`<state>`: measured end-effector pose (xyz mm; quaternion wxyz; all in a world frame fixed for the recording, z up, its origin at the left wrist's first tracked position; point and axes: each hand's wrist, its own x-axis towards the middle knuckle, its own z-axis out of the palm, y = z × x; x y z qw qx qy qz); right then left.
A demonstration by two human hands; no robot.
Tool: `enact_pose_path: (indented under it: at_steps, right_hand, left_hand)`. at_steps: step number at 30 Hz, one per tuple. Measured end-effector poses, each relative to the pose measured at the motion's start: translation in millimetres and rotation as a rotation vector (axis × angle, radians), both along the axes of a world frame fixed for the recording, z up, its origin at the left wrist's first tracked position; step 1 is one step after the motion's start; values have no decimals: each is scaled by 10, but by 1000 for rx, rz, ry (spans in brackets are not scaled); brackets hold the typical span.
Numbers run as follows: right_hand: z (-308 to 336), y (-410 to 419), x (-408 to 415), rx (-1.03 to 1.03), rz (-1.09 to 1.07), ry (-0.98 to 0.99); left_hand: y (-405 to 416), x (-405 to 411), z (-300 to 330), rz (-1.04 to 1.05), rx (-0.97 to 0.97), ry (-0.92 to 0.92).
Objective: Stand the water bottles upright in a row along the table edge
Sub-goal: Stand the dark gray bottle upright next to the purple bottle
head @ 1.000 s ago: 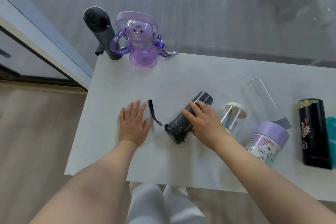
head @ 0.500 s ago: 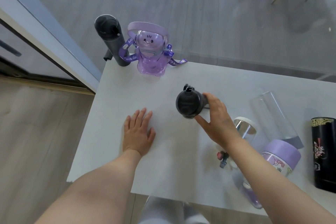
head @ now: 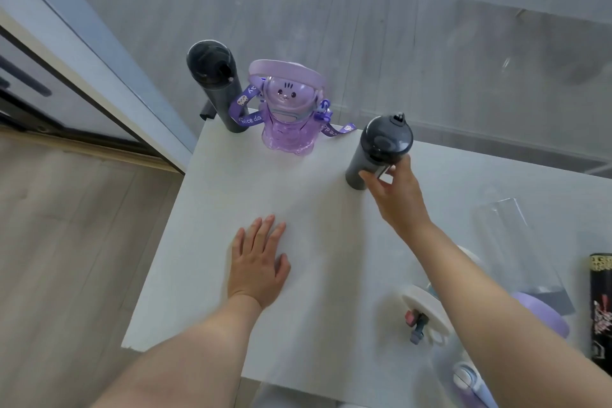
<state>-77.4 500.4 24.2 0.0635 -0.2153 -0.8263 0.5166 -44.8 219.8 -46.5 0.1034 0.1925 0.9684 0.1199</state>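
Note:
A dark grey bottle (head: 377,151) stands upright near the table's far edge, and my right hand (head: 395,190) grips its lower body. To its left along that edge stand a purple cartoon-figure bottle (head: 286,113) with a strap and a tall dark grey flask (head: 215,86) at the corner. My left hand (head: 258,262) lies flat on the white table (head: 205,242), fingers spread, holding nothing. On the right lie a clear bottle (head: 510,242), a white-lidded bottle (head: 427,311), a purple-lidded bottle (head: 543,315) and a black printed flask (head: 601,305).
The table's left edge drops to a wooden floor (head: 66,242). A glass wall (head: 364,43) rises right behind the far edge. A sliding door frame (head: 82,69) runs along the left. Another pale bottle (head: 470,381) lies at the near right under my forearm.
My right hand lifted the dark grey bottle from lying on the table, turned it upright and carried it to the far edge. The left hand stayed flat on the table.

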Motion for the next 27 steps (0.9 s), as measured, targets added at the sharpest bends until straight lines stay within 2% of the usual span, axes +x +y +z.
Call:
enact_pose_path:
  at_steps: [8, 14, 18, 21, 24, 27]
  right_hand:
    - [5, 76, -545, 84, 10, 31]
    - [-40, 80, -652, 106, 1, 35]
    - [-27, 77, -634, 72, 10, 11]
    - [-3, 108, -533, 105, 60, -99]
    - [44, 149, -266, 148, 67, -198]
    - [100, 170, 91, 219, 93, -198]
  left_hand:
    - [3, -11, 19, -2, 2, -13]
    - [-1, -15, 12, -2, 13, -15]
    - [-1, -15, 24, -2, 3, -24]
    - [13, -11, 40, -1, -8, -30]
    - [25, -3, 67, 1, -20, -37]
    - [22, 0, 87, 3, -42, -44]
